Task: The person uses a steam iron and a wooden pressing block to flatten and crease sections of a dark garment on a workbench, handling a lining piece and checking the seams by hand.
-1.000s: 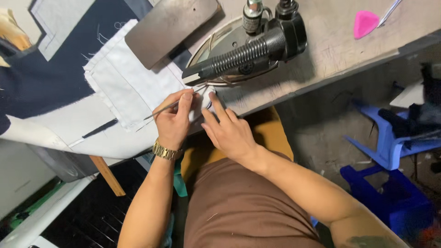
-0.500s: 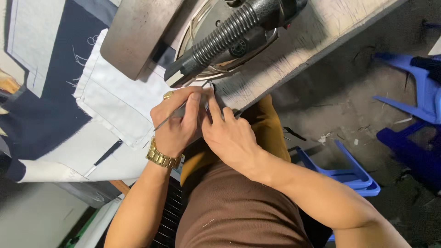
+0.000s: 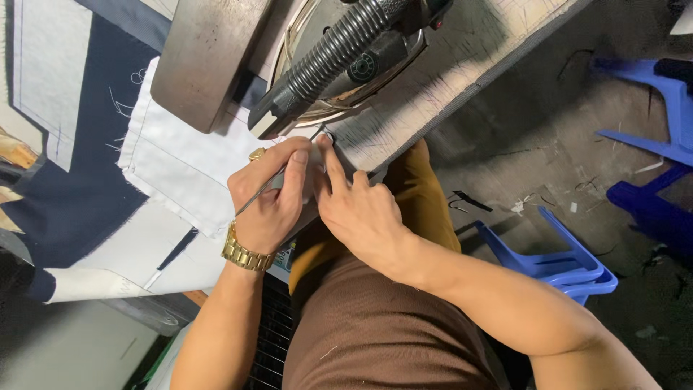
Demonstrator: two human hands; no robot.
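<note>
Pinching a thin metal awl (image 3: 261,189), left hand (image 3: 268,193) angles its tip up-right toward the iron (image 3: 339,54).

Colours at the tabletop (image 3: 462,65): pale grey, scratched.
White cloth (image 3: 180,162) beside navy fabric (image 3: 79,180); black ribbed iron (image 3: 346,50) above it; silver pick (image 3: 260,193) in the left hand (image 3: 271,198); gold wristwatch (image 3: 242,253); blue stools (image 3: 563,263) right.

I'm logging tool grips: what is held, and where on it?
The left hand pinches a thin metal tool at mid-shaft; the right hand only presses the white fabric.
</note>
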